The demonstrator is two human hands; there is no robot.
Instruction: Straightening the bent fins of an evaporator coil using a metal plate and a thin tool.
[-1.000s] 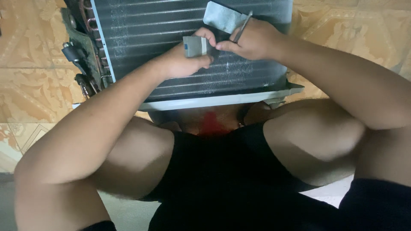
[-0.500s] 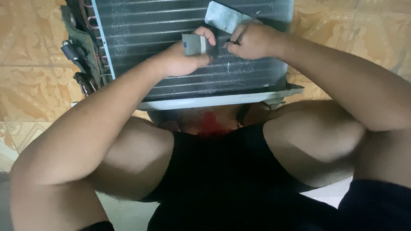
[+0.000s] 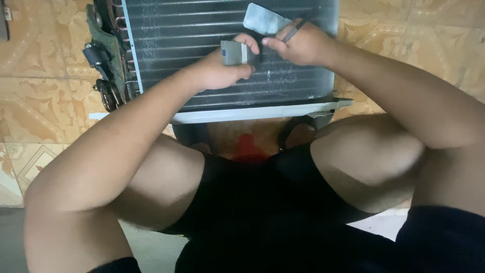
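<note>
A finned coil unit (image 3: 166,35) with a white frame lies on the tiled floor in front of my knees. My left hand (image 3: 220,71) rests on its dark fins and grips a small grey rectangular piece (image 3: 233,52). My right hand (image 3: 300,44) sits just to the right, thumb almost meeting the left thumb, and holds a thin dark tool (image 3: 294,31) against the fins. A flat grey metal piece (image 3: 262,19) sticks up behind the right hand's fingers; whether the hand holds it too I cannot tell.
Copper pipes and dark fittings (image 3: 103,65) crowd the unit's left end. Beige patterned floor tiles (image 3: 40,91) surround it. My bare knees and black shorts (image 3: 262,202) fill the lower frame, with dark sandals (image 3: 298,132) and a red object (image 3: 251,150) between my feet.
Both hands stay on the fins at nearly the same spot; the left thumb has lifted slightly over the small grey piece. The unit has not moved.
</note>
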